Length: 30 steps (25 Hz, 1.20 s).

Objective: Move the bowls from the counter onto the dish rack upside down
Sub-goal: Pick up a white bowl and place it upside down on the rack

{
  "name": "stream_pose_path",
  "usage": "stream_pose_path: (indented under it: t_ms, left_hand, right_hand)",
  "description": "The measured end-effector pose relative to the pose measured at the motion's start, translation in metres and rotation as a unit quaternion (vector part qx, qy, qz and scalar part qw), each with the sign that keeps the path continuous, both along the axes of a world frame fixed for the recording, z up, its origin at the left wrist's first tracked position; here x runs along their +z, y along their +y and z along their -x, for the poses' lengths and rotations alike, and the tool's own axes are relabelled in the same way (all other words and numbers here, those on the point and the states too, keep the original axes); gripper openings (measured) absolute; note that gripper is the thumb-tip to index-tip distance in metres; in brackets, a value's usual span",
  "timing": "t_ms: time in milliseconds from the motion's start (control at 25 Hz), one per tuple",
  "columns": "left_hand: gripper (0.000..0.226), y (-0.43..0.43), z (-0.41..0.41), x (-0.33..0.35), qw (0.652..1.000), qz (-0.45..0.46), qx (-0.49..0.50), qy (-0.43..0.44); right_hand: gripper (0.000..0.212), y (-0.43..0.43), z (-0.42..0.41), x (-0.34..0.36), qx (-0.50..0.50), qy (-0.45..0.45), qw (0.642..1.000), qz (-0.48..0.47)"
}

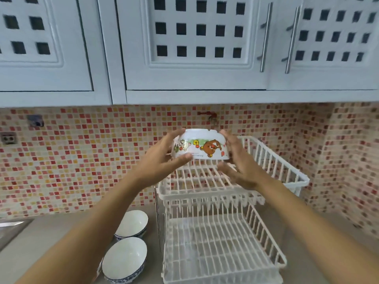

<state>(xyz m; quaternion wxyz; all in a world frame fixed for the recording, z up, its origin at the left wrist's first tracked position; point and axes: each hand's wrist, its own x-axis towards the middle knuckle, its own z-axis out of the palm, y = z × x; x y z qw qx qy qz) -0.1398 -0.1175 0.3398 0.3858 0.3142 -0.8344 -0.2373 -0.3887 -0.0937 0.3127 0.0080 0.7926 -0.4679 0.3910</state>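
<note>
Bowl [200,144] with cartoon print is already upside down above the dish rack [274,158] top tier, my left hand [162,158] and right hand [240,160] fingers clamped on its sides; I'd lower it level, rim flat on the wires, then let go.

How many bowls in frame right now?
3. A cartoon-print bowl is held upside down between the left hand and right hand above the dish rack; two white bowls stand upright on the counter. None appears hidden.
</note>
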Motion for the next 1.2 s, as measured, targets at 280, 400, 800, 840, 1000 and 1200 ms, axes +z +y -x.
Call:
stream_pose_path:
  t_ms: [280,400,800,840,1000,1200]
  left_hand:
    - [0.090,-0.068,0.031,-0.008,0.996,-0.063,0.034,-0.061]
    - [0.100,-0.094,0.037,-0.014,0.978,-0.048,0.079,-0.186]
    - [0.092,-0.116,0.067,-0.032,0.929,-0.018,0.157,-0.335]
    - [0.091,-0.117,0.067,-0.033,0.929,-0.021,0.156,-0.335]
    - [0.092,-0.118,0.067,-0.036,0.925,-0.030,0.156,-0.346]
    - [0.090,-0.117,0.068,-0.036,0.913,-0.043,0.152,-0.375]
  right_hand:
    - [0.113,-0.063,0.027,0.011,0.031,-0.047,0.973,-0.226]
    - [0.097,-0.094,0.032,0.008,0.030,0.011,0.974,-0.222]
    - [0.099,-0.150,0.044,-0.010,0.033,0.132,0.933,-0.332]
    - [0.099,-0.152,0.044,-0.011,0.031,0.137,0.933,-0.332]
    - [0.094,-0.153,0.043,-0.013,0.036,0.150,0.933,-0.326]
    - [0.093,-0.148,0.039,-0.013,0.036,0.165,0.929,-0.328]
